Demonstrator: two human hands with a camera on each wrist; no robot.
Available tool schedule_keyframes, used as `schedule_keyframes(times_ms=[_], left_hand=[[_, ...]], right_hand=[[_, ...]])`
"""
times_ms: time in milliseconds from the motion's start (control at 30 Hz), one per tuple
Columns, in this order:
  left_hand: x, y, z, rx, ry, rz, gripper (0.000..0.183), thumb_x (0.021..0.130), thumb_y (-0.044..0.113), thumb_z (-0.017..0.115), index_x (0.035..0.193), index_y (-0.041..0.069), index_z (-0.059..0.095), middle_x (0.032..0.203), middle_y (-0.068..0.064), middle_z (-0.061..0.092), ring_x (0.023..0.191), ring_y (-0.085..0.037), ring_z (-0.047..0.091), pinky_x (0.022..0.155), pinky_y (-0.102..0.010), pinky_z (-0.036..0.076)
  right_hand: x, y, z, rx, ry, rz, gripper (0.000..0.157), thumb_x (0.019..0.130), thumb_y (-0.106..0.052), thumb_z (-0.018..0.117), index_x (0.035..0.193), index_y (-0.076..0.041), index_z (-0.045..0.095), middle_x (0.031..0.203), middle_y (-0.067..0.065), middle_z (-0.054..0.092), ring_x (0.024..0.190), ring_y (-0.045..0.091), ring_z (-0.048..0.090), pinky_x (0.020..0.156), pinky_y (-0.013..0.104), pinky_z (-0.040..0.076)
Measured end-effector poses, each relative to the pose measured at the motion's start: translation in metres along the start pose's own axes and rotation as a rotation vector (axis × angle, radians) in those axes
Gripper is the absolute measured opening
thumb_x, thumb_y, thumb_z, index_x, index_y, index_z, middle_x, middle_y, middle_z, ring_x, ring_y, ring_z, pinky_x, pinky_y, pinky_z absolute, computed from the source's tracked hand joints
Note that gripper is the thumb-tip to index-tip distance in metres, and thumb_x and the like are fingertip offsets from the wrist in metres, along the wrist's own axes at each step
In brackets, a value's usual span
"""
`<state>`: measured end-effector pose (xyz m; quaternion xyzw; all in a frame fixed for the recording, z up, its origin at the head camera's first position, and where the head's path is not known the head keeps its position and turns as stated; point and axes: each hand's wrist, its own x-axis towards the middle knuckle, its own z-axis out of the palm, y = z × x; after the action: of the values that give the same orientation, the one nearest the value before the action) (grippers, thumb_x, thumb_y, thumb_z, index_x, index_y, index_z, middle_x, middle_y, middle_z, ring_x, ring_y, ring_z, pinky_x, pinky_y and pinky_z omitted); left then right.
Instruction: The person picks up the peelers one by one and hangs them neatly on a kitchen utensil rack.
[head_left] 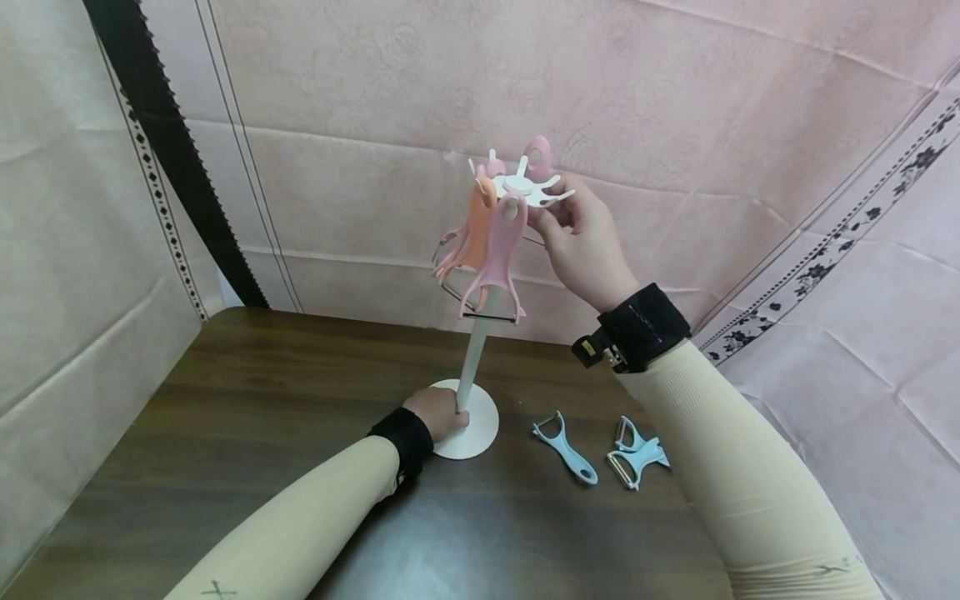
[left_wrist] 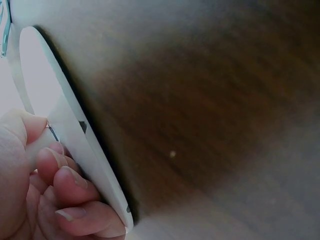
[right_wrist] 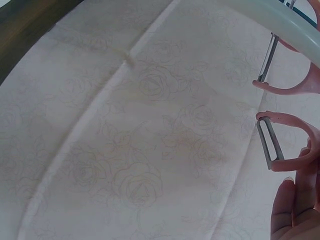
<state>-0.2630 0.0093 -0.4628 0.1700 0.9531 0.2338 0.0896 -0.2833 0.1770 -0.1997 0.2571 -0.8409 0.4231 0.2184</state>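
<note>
A white stand with a round base (head_left: 480, 429) and a hooked top ring (head_left: 517, 187) rises from the table, its post tilted slightly. My left hand (head_left: 437, 412) grips the post low down, fingers curled just above the base in the left wrist view. A pink peeler (head_left: 501, 254) and an orange peeler (head_left: 474, 229) hang from the hooks, with more pink at the left behind them. At the ring's right side, my right hand (head_left: 588, 242) pinches another pink peeler (right_wrist: 295, 162), its handle loop above the ring; the ring partly hides it in the head view.
On the brown table (head_left: 300, 392), right of the base, lie a blue peeler (head_left: 567, 450) and an overlapping pair of blue peelers (head_left: 637, 454), partly hidden by my right sleeve. Patterned cloth (head_left: 360, 208) hangs close behind the stand and along both sides.
</note>
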Motion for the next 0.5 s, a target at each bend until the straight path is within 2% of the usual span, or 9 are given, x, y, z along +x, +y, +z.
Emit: schedule_keyframes(times_ms=[167,333,500], left_hand=[[0.0053,-0.0038,0.0054,0.015,0.011,0.000,0.027,0.089,0.028,0.062,0.090,0.002,0.067,0.064,-0.001,0.057,0.061,-0.018,0.053,0.065,-0.036,0.047],[0.0029,-0.0021,0.0019,0.005,0.010,-0.004,0.027,0.089,0.028,0.062,0.089,0.001,0.067,0.064,-0.001,0.057,0.061,-0.019,0.054,0.064,-0.036,0.047],[-0.0015,0.0011,-0.0023,0.001,0.010,0.003,0.026,0.089,0.026,0.061,0.088,0.001,0.067,0.063,-0.001,0.057,0.060,-0.018,0.053,0.063,-0.034,0.046]], right_hand=[[0.0004,0.0017,0.0017,-0.052,0.011,-0.029,0.022,0.095,-0.020,0.061,0.109,-0.003,0.058,0.092,0.006,0.067,0.079,0.019,0.061,0.066,0.025,0.042],[-0.0010,0.0009,0.0028,-0.058,-0.002,-0.016,0.023,0.096,-0.021,0.061,0.114,-0.006,0.059,0.096,0.003,0.066,0.081,0.016,0.061,0.067,0.027,0.043],[-0.0021,0.0001,0.0033,-0.025,-0.006,-0.017,0.024,0.095,-0.018,0.061,0.116,-0.006,0.059,0.101,0.004,0.067,0.086,0.021,0.062,0.069,0.026,0.044]])
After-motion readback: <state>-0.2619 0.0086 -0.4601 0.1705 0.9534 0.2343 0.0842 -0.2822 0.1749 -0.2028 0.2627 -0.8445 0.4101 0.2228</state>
